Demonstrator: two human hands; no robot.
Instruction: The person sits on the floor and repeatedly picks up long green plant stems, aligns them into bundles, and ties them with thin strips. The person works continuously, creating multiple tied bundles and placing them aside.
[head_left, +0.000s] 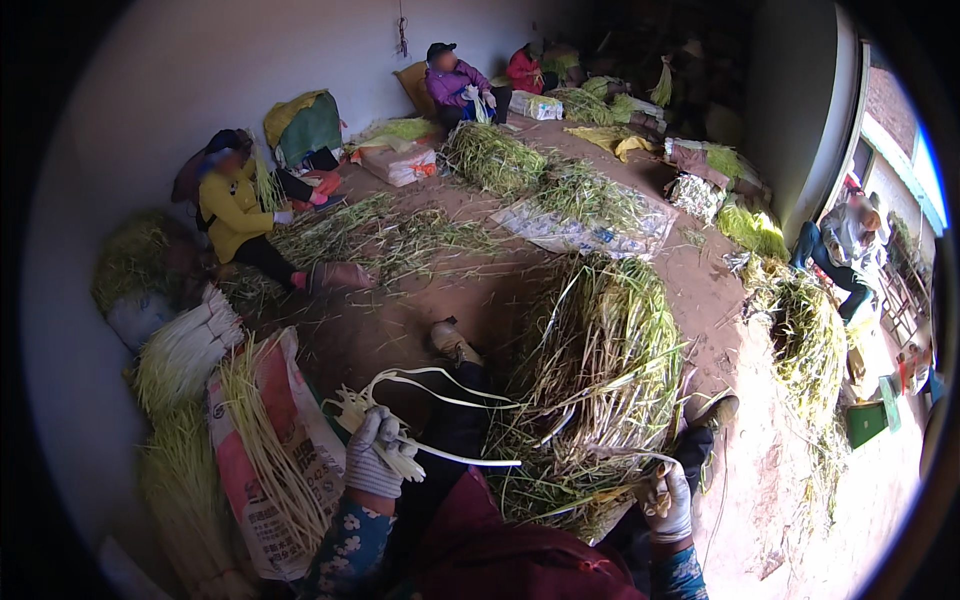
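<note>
My left hand (377, 457), in a striped knit glove, is closed around a small bunch of pale plant stalks (405, 463) whose long ends stick out to the right. My right hand (666, 499), in a soiled light glove, pinches a thin dry leaf strand (637, 452) at the right edge of a big heap of long green and brown leaves (600, 367). That heap lies between my outstretched legs. Left of my left hand, loose yellow-green stalks (262, 442) lie across a printed woven sack (281, 375).
Bundled white stalks (191, 349) lie at the left wall. A person in yellow (232, 202) sits behind leaf litter (390, 232); others sit along the back wall and at the right doorway. Further leaf heaps (499, 157) and a spread sack (600, 232) lie ahead. A green container (866, 425) stands right.
</note>
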